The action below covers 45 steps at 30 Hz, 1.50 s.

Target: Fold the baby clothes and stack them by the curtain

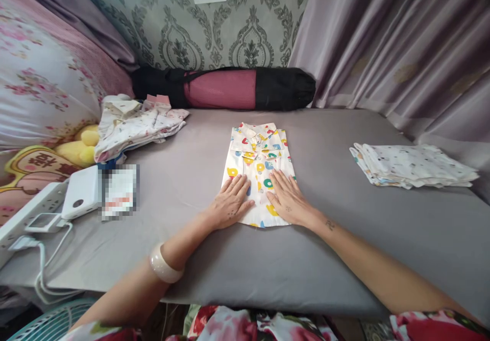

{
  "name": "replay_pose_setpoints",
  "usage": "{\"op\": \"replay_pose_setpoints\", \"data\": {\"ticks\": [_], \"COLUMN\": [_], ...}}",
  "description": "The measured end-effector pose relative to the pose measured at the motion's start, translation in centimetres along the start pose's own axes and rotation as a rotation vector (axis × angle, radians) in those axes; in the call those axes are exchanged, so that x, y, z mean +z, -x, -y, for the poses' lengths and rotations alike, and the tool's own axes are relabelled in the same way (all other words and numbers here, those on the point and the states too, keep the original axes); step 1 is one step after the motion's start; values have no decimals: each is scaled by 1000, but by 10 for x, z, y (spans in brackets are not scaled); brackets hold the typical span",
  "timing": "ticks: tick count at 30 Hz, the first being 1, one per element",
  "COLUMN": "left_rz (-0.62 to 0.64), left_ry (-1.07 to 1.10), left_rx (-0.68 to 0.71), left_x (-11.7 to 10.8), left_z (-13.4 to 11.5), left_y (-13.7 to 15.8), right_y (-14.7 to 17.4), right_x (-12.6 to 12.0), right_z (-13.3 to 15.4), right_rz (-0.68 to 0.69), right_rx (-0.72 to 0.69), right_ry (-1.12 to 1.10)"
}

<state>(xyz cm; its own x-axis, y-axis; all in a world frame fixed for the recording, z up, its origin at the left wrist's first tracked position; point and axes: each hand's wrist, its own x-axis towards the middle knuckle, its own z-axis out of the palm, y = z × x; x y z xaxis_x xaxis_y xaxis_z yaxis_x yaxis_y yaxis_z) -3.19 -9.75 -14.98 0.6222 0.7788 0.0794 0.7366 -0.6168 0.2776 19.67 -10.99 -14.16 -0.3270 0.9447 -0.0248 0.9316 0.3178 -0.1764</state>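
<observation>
A small white shirt [258, 166] with a colourful letter print lies front side up on the grey cloth-covered surface, its collar pointing away from me. Its sleeves are folded in across the upper chest. My left hand [232, 201] rests flat on the lower left part of the shirt, fingers stretched out. On the lower right part lies my right hand [286, 198], also flat, with the fingers a little apart. Between the two hands the button front shows. Neither hand grips the cloth.
Folded white clothes [413, 165] lie stacked at the right. More clothes [141, 126] are heaped at the back left. A long black and pink bag [220, 90] lies along the wall. A power strip [34, 208], a white power bank [81, 193] and cables sit at the left edge.
</observation>
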Motion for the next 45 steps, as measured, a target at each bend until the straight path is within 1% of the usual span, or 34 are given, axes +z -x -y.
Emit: {"op": "replay_pose_setpoints", "data": {"ticks": [4, 7, 9, 14, 18, 22, 27, 32, 39, 45], "left_rz": [-25, -62, -65, -51, -23, 18, -1, -75, -134, -164], "left_ry": [3, 49, 91, 175, 208, 187, 126, 52, 2, 59], "left_rx": [-1, 13, 41, 136, 158, 194, 274, 323, 281, 233], "left_x": [-3, -11, -18, -29, -33, -36, -36, -35, -30, -25], "left_z": [-3, -6, -8, -12, -16, -17, -15, -20, -25, -24], "left_y": [2, 7, 12, 20, 23, 24, 26, 24, 20, 21], "right_y": [0, 5, 12, 34, 46, 52, 55, 54, 50, 47], "right_x": [-1, -8, -14, -25, -30, -34, -33, -30, -22, -18], "right_z": [-2, -3, -3, 6, 13, 15, 16, 21, 23, 16], "right_rz": [26, 75, 105, 187, 193, 189, 147, 69, -81, -166], "right_rx": [2, -10, -32, -139, -217, -292, -320, -316, -310, -331], "right_ry": [-33, -101, -140, -181, -176, -191, -193, -166, -107, -99]}}
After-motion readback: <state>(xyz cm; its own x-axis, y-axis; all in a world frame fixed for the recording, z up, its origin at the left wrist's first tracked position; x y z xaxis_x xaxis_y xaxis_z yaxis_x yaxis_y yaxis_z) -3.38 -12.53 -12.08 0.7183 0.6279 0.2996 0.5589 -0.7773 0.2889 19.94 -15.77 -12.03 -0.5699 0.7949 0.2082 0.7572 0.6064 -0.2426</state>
